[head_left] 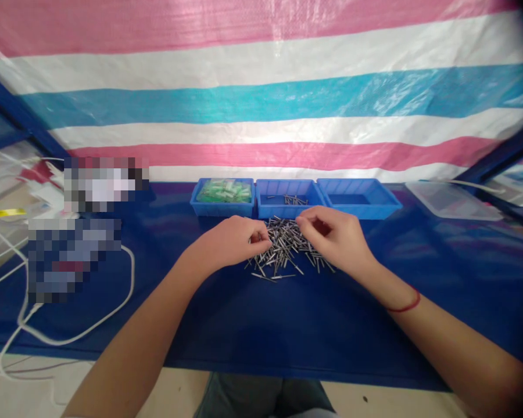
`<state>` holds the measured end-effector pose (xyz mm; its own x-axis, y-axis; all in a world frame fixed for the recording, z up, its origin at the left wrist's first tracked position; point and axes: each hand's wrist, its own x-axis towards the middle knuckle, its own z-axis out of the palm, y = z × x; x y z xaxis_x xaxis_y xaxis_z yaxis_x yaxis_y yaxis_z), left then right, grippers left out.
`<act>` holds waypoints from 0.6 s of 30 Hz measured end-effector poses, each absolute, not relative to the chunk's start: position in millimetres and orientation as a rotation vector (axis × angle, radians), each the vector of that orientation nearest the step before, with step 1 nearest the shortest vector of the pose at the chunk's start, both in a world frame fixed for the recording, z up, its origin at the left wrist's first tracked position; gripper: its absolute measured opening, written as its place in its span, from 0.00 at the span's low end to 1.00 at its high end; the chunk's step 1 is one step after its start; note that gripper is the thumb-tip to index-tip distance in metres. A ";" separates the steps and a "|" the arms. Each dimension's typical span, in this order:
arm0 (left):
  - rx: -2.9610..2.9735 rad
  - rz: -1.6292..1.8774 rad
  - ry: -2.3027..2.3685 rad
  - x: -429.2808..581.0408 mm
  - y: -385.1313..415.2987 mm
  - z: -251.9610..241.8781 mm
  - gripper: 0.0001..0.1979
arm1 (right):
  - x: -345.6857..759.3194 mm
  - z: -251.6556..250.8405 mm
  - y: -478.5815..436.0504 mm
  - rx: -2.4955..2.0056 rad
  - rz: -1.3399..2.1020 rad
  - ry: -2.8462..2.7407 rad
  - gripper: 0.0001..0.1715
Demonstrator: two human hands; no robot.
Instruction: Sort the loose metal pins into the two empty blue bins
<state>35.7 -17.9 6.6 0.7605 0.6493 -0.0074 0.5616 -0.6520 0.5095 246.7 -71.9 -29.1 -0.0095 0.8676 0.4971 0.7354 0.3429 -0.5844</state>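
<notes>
A heap of several small metal pins (287,249) lies on the blue table cover, just in front of three blue trays. My left hand (230,241) rests on the heap's left edge with its fingers curled and pinched over the pins. My right hand (335,235) sits on the heap's right side, fingers bent and pinched together above the pins. What each pinch holds is too small to make out. A red string circles my right wrist.
Three blue trays stand in a row behind the heap: the left tray (200,204) holds green pieces, the middle tray (270,191) a few pins, the right tray (375,200) looks bare. A white cable (126,290) loops at left. A clear lid (453,200) lies at right. A striped tarp hangs behind.
</notes>
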 end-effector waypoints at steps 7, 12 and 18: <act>2.686 0.110 0.803 53.6 -38.6 -6.9 0.06 | 249.4 -31.0 -80.3 -1.393 0.355 -1.835 0.14; 2.911 0.033 0.955 67.4 -45.6 -17.7 0.09 | 252.9 -28.9 -82.5 -1.430 0.426 -1.809 0.14; 2.965 0.012 0.971 69.0 -52.5 -16.5 0.08 | 250.8 -30.2 -83.1 -1.406 0.457 -1.869 0.13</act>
<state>69.0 -52.5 -16.5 0.8062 0.5916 0.0006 0.5914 -0.8060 0.0227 250.8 -83.1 -30.2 -0.1253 0.9307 0.3437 0.6668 0.3355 -0.6654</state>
